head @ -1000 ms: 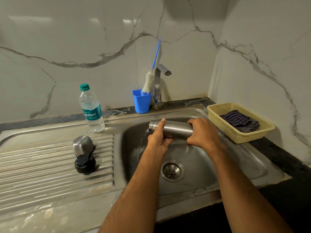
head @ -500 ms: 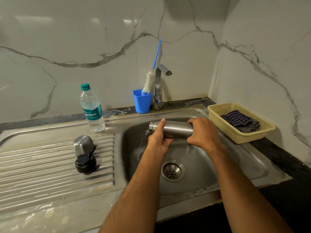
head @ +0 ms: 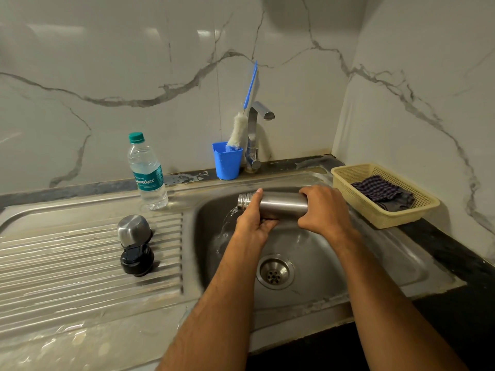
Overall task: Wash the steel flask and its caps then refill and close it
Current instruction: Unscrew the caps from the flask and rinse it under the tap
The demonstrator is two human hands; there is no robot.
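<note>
Steel flask (head: 281, 206) held on its side over the sink (head: 401, 269), open threaded mouth pointing left, base to the right. Water (head: 227, 223) pouring from the mouth down the basin's left wall. Left hand (head: 254, 223) wrapped under and round the flask's neck end, thumb up across the front near the threads, fingers curled beneath. Right hand (head: 322, 210) clamped over the base end, fingers curled round the far side. Drain (head: 275, 271) below and between the 2 forearms.

Only 1 view (head camera, looking down), so the rest from that same angle. On the ribbed draining board (head: 67, 263) to the left: 2 caps, a steel cap (head: 134, 229) lying tilted, and a black cap (head: 137, 259) just in front, the 2 touching or nearly so. Plastic water bottle (head: 147, 174) with a green lid upright behind those, at the sink's back-left corner. Blue cup (head: 227, 164) at the wall holding a bottle brush (head: 237, 131), blue handle leaning up to the right. Tap (head: 257, 124) just right of the cup, spout over the basin. Yellow basket (head: 375, 218) on the dark counter at right, with a checked cloth (head: 380, 190) inside.
</note>
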